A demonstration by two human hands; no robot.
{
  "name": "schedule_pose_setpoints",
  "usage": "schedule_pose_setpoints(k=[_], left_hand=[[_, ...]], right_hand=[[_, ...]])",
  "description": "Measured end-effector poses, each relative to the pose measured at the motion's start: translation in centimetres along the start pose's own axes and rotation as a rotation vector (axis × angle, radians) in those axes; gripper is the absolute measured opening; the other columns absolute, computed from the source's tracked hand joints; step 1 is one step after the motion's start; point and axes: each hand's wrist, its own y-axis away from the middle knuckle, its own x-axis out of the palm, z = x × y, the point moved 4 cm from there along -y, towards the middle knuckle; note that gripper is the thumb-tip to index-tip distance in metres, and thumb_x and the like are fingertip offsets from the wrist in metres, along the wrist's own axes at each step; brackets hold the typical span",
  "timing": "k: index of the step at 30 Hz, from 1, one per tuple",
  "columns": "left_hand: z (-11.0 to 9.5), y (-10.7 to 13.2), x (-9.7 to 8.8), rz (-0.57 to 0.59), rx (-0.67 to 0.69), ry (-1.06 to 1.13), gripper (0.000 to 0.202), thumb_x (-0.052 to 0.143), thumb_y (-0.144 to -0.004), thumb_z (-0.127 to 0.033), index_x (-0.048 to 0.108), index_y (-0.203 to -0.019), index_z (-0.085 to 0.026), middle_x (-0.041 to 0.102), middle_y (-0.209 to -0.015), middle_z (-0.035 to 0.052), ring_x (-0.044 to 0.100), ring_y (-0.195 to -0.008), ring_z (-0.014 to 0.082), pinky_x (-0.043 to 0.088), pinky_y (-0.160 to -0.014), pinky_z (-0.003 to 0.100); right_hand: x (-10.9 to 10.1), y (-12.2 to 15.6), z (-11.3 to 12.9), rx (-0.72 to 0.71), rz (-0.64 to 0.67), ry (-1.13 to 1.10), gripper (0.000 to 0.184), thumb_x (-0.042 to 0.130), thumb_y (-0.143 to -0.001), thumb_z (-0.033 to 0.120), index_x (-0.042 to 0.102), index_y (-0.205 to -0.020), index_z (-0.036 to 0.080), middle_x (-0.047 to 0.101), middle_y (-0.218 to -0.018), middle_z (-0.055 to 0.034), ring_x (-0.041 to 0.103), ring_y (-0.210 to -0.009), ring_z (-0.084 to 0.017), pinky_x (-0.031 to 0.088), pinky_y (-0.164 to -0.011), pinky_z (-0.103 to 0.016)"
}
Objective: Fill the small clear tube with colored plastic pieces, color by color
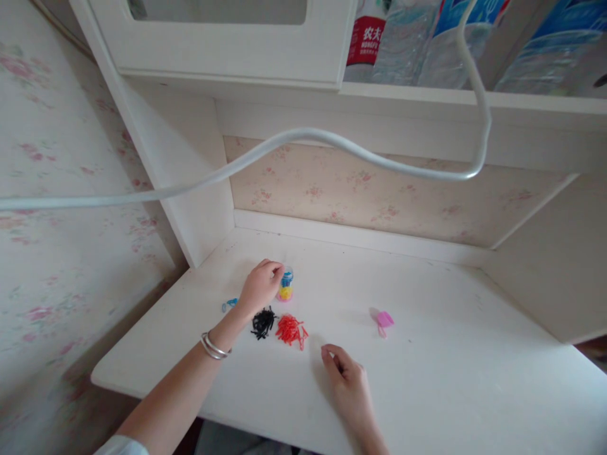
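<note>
My left hand [260, 287], with bangles at the wrist, is closed around a small clear container [286, 284] holding blue, yellow and pink pieces on the white desk [427, 379]. Just in front of it lie a black pile of small pieces [262, 322] and a red pile [291, 330]. My right hand [346, 376] rests on the desk to the right of the red pile, fingers curled in; what they hold, if anything, is hidden. A pink lid-like item [383, 319] lies further right. A few blue pieces [229, 304] sit left of my left wrist.
A white cable [303, 136] arcs across the view above the desk. A shelf overhead holds water bottles [417, 44]. A cabinet side panel [190, 189] and floral wallpaper close off the left; a slanted panel bounds the right.
</note>
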Motion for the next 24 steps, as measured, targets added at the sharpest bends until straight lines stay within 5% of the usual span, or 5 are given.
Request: schedule_pose_setpoints(k=[10, 20, 24], left_hand=[[1.3, 2.7, -1.7, -0.033, -0.019, 0.079, 0.025, 0.041, -0.089, -0.029, 0.064, -0.096, -0.020, 0.064, -0.096, 0.0045, 0.060, -0.088, 0.0157, 0.047, -0.079, 0.027], [6.0, 11.9, -1.9, 0.036, -0.175, 0.010, 0.027, 0.039, -0.090, -0.038, 0.061, -0.096, -0.023, 0.065, -0.093, 0.0043, 0.061, -0.080, 0.0168, 0.048, -0.074, 0.029], [8.8, 14.9, -2.4, 0.030, -0.233, 0.024, 0.025, 0.040, -0.090, -0.037, 0.060, -0.094, -0.023, 0.065, -0.092, 0.0044, 0.061, -0.078, 0.0170, 0.049, -0.072, 0.029]], right_hand=[[-0.1, 0.0, -0.2, -0.025, -0.033, -0.012, 0.044, 0.047, -0.084, 0.053, 0.070, -0.089, 0.016, 0.043, -0.053, 0.0042, 0.034, -0.049, -0.010, 0.026, -0.047, -0.022], [0.5, -0.3, -0.2, -0.008, -0.013, 0.048, 0.044, 0.047, -0.083, 0.054, 0.070, -0.088, 0.017, 0.049, -0.053, 0.0027, 0.038, -0.049, -0.011, 0.027, -0.048, -0.022], [1.2, -0.8, 1.8, -0.018, 0.019, 0.111, 0.039, 0.045, -0.085, 0.050, 0.070, -0.087, 0.019, 0.049, -0.051, 0.0035, 0.040, -0.047, -0.011, 0.027, -0.048, -0.022]])
